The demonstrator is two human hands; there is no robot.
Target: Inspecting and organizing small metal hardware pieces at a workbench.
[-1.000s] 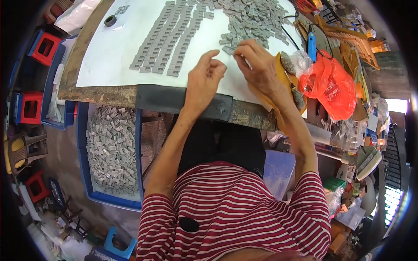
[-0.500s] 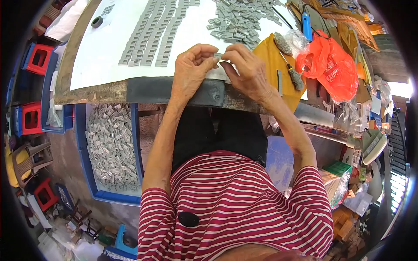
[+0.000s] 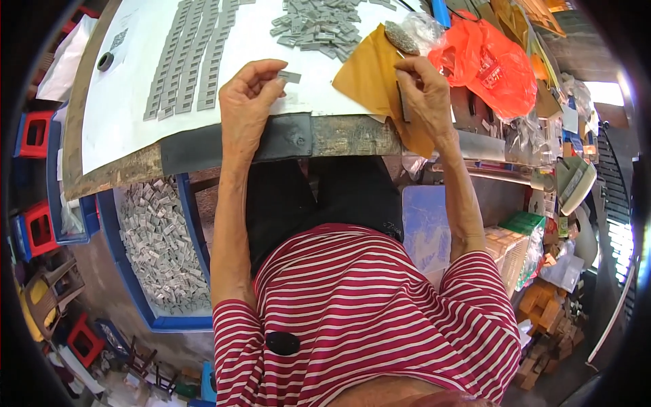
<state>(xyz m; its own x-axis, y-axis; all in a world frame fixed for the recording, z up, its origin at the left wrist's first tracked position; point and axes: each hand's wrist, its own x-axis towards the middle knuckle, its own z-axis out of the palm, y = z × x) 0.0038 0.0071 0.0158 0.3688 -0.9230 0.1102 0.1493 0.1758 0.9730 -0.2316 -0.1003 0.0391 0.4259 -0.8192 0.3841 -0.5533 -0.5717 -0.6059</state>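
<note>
My left hand (image 3: 249, 95), fingers curled, pinches a small flat grey rectangular piece (image 3: 290, 76) above the white sheet (image 3: 312, 95) on the table. To the right, my right hand (image 3: 427, 91) is over a mustard-yellow cloth or paper (image 3: 369, 71). Its thumb and fingers are drawn together; what they hold, if anything, cannot be made out. Beside that hand lies a thin dark strip (image 3: 403, 102). Similar grey pieces lie in long columns (image 3: 186, 57) left of my left hand. A loose heap of grey pieces (image 3: 319, 27) sits farther back.
A red plastic bag (image 3: 491, 64) and a grey mesh-like bundle (image 3: 401, 38) are at the right. A black ring (image 3: 105, 62) lies at the left. Below the table edge stands a blue tray (image 3: 139, 288) full of grey pieces. Red stools (image 3: 37, 136) stand at far left.
My hands have come apart. The left keeps the grey piece; the right has moved right, onto the yellow cloth where a screwdriver-like tool lay. The whole view has shifted.
</note>
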